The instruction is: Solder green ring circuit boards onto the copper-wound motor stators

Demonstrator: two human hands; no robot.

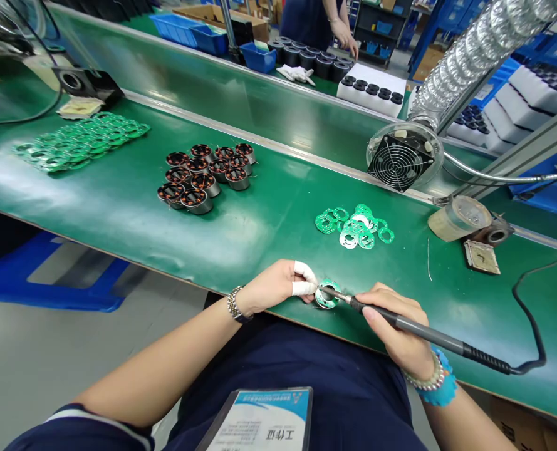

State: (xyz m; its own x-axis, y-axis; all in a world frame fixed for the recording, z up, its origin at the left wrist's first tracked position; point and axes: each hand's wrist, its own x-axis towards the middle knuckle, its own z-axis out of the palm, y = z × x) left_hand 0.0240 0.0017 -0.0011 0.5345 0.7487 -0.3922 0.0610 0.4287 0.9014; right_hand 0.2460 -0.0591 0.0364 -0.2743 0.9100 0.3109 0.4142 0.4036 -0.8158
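At the table's near edge lies a stator [327, 305] topped by a green ring-shaped circuit board [335, 289]. My right hand [398, 319] is closed around a soldering iron [414, 327], its metal tip reaching onto the ring's left inner side. White coverings wrap fingertips of my left hand [282, 285], which are pinched together at the ring's left edge. What lies between those fingertips is too small to make out. Just beyond is a loose pile of green ring boards [357, 227].
Several copper-wound stators [203, 178] stand left of centre, with stacked green boards [83, 143] farther left. A fan [399, 164], a tub [459, 218] and a soldering sponge [482, 257] are at right. The iron's cable [532, 313] loops there. Across the partition, another person [309, 25] stands.
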